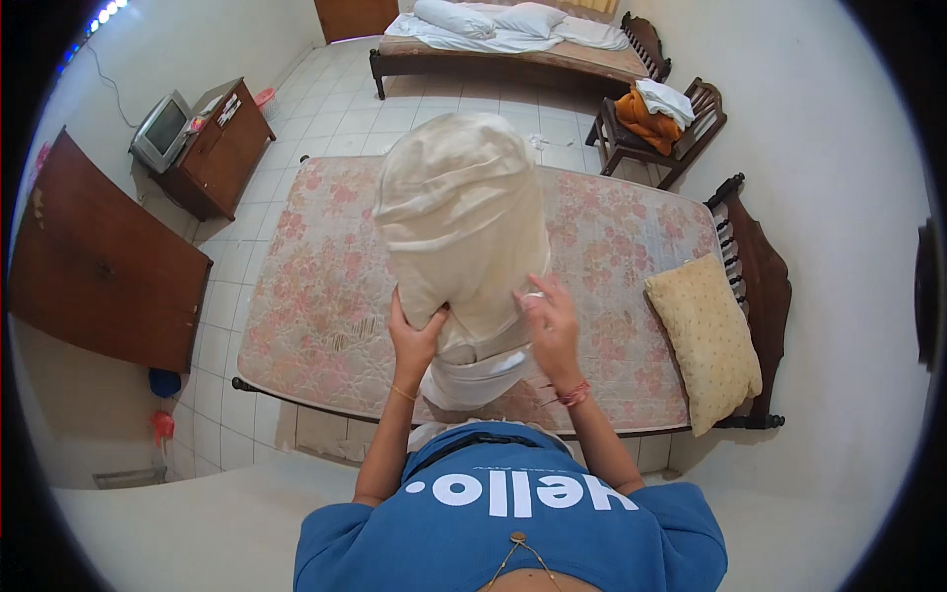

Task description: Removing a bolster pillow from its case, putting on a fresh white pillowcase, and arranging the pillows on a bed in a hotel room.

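Note:
A cream-coloured pillow [462, 214] stands upright before me, above the mattress, its cloth creased across the upper part. Around its lower end is bunched white cloth [473, 381], which looks like a pillowcase. My left hand [416, 333] grips the pillow's lower left side, thumb in front and fingers behind. At the lower right side is my right hand [549, 322], blurred, its fingers bent beside the pillow. A small white patch shows at those fingers; whether they pinch cloth is unclear.
Under the pillow lies a floral mattress [318, 296] on a dark wooden bed. A yellow pillow [703, 340] rests near the headboard [762, 296]. Beyond are a chair [636, 133] with cloths and another bed [510, 66]. Leftward stand a television [164, 129] on a cabinet [222, 155] and a brown wooden panel [111, 259].

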Available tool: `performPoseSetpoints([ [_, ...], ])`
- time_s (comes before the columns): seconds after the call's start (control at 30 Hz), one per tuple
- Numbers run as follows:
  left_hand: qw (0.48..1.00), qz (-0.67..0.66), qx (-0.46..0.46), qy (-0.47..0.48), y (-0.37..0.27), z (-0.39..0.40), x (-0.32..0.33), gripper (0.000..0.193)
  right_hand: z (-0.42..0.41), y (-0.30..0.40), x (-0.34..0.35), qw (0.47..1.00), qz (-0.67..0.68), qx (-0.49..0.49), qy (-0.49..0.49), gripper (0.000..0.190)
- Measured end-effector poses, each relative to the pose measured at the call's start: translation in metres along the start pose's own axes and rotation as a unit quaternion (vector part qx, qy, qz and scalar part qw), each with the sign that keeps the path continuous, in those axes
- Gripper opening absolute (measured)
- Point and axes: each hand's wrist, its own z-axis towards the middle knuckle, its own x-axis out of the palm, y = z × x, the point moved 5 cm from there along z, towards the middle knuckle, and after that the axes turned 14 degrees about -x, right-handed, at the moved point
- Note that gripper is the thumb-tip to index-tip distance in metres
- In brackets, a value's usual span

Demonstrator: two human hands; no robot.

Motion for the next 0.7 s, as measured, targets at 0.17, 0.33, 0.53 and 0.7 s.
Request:
performPoseSetpoints([
  [0.17,0.999,-0.051,0.012,-0.012,0.008,-0.005,-0.013,0.06,-0.011,-0.011,-0.062,0.915,-0.354,0.117,-0.153,0.024],
  [0.33,0.999,-0.037,0.022,-0.002,0.011,-0.01,-0.004,0.076,0.002,0.036,-0.028,0.984,-0.107,0.07,-0.125,0.099],
  [0.53,0.879,-0.335,-0.178,0.287,0.046,-0.028,0.022,0.047,-0.006,0.036,0.037,0.97,-0.169,0.175,0.023,0.113],
  [0.7,0.969,-0.01,-0.158,0.19,0.088,-0.018,0.025,0.039,-0.007,0.011,0.012,0.969,-0.183,0.159,0.045,0.088],
])
